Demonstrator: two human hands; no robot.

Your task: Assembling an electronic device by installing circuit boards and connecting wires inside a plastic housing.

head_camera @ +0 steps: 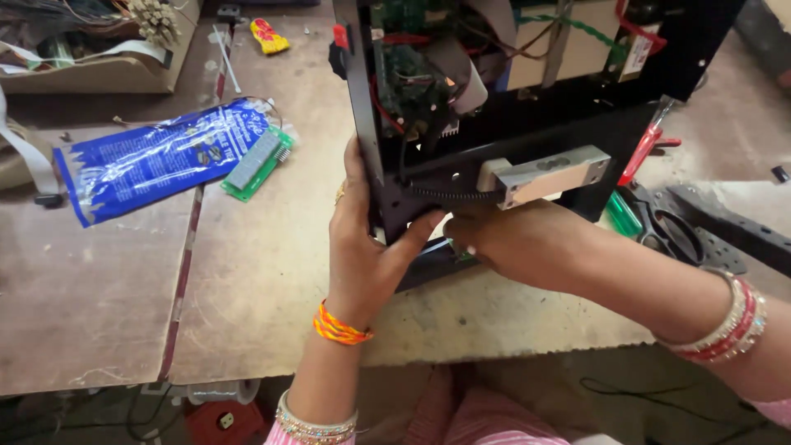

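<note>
The black metal chassis (503,132) stands tilted at centre frame, its lower corner near the front edge of the workbench (264,280), which lies bare at lower left. The left hand (362,239) grips the chassis's left edge, thumb hooked on the inside. The right hand (515,239) curls under the aluminium block (548,175); whether it grasps anything I cannot tell. A blue packet (156,156) lies at left.

Open chassis (527,107) stands far centre on the table (272,272). Circuit board (257,163) and plastic pouch (156,161) lie to its left; cardboard box (99,70) far left; scissors (667,231) right.
</note>
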